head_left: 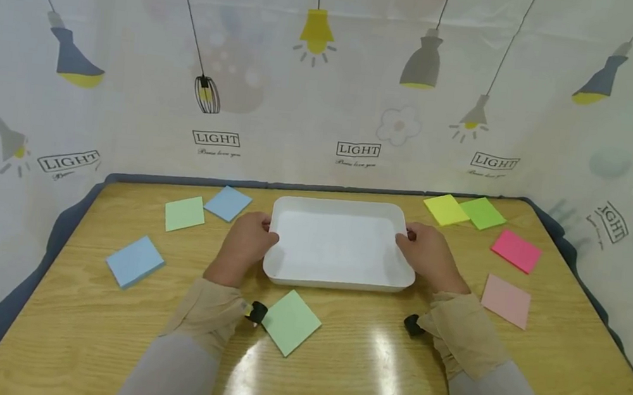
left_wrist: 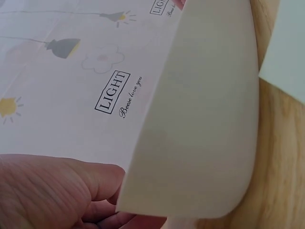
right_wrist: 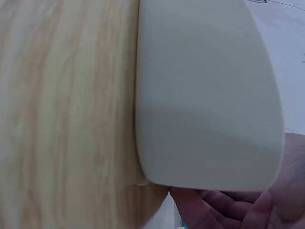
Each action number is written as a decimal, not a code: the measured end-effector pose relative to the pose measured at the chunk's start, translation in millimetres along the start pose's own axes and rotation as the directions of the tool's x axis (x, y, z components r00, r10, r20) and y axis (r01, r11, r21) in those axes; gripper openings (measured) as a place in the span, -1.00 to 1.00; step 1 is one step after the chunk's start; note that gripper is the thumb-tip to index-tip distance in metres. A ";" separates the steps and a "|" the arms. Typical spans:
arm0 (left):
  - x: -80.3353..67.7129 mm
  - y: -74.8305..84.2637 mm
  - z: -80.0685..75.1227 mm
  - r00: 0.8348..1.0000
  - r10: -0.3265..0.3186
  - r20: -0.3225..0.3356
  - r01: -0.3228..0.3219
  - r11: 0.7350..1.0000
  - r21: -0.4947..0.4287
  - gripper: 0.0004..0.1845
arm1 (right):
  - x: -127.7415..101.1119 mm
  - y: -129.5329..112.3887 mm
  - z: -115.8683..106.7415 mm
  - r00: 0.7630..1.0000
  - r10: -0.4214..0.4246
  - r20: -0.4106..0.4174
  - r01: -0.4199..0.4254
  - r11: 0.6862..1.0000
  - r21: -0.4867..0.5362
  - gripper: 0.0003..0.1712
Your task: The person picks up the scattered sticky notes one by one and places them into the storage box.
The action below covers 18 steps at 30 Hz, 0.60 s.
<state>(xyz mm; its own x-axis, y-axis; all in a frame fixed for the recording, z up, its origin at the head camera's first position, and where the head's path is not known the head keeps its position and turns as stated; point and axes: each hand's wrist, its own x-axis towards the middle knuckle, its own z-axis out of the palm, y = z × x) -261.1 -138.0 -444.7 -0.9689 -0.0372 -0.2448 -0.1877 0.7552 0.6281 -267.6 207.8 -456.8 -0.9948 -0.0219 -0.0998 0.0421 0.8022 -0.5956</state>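
A white rectangular tray (head_left: 340, 244) with raised sides is at the middle of the table. My left hand (head_left: 248, 242) grips its left end, thumb over the rim and fingers curled beneath. At the opposite end my right hand (head_left: 430, 254) holds the rim the same way. The left wrist view shows the tray's outer side wall (left_wrist: 205, 109) beside the left hand (left_wrist: 62, 191). In the right wrist view the tray wall (right_wrist: 205, 95) stands close over the wood, with curled right fingers (right_wrist: 205, 210) at its end.
A green sticky-note pad (head_left: 291, 323) lies just in front of the tray. Blue pads (head_left: 135, 262) and a pale green one (head_left: 184, 214) lie on the left. Yellow (head_left: 445, 210), bright green (head_left: 483, 213), hot pink (head_left: 516, 251) and pale pink pads (head_left: 505, 301) lie on the right. A printed curtain (head_left: 302, 107) surrounds the table.
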 end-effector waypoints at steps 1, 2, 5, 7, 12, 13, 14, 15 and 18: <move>-0.2 0.2 0.1 1.000 0.000 -0.001 0.000 1.000 -0.003 -0.59 | -0.4 0.7 -0.4 1.000 0.000 0.004 0.000 1.000 0.000 -0.64; -0.3 0.3 0.3 1.000 -0.002 -0.001 0.002 1.000 -0.006 -0.59 | -1.2 0.8 -0.9 1.000 0.001 0.010 -0.001 1.000 0.002 -0.59; 0.2 1.0 0.6 1.000 -0.003 -0.003 0.003 1.000 -0.013 -0.59 | -4.3 1.5 -4.8 1.000 0.006 0.020 -0.006 1.000 0.022 -0.43; 0.5 1.4 0.9 1.000 -0.005 -0.003 0.005 1.000 -0.016 -0.59 | -7.0 2.0 -8.1 1.000 0.008 0.021 -0.008 0.999 0.036 -0.36; 0.5 2.4 1.6 1.000 -0.018 0.001 0.018 1.000 -0.023 -0.59 | -13.3 6.6 -20.1 1.000 0.003 0.024 -0.004 1.000 0.025 -0.24; 0.6 2.4 1.7 1.000 -0.019 0.002 0.019 1.000 -0.023 -0.59 | -14.0 8.6 -23.1 1.000 0.002 0.025 -0.003 1.000 0.017 -0.20; 0.7 2.3 1.8 1.000 -0.022 0.002 0.022 0.999 -0.024 -0.59 | -14.7 10.6 -26.3 1.000 -0.001 0.024 0.001 1.000 0.004 -0.18; 0.8 2.2 1.8 1.000 -0.023 0.004 0.023 0.999 -0.024 -0.59 | -15.0 13.1 -29.5 1.000 -0.008 0.021 0.008 1.000 -0.012 -0.15; 1.2 2.1 1.5 0.999 -0.033 0.009 0.033 0.999 -0.022 -0.58 | -14.6 22.9 -39.4 0.999 -0.040 0.001 0.040 0.998 -0.038 -0.12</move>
<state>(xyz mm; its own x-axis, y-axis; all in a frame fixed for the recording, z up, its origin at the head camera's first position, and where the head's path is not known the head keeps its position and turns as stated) -262.4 -135.5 -444.8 -0.9607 -0.0556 -0.2721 -0.2228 0.7391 0.6356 -255.8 250.0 -437.6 -0.9956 -0.0543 -0.0762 -0.0014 0.8228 -0.5683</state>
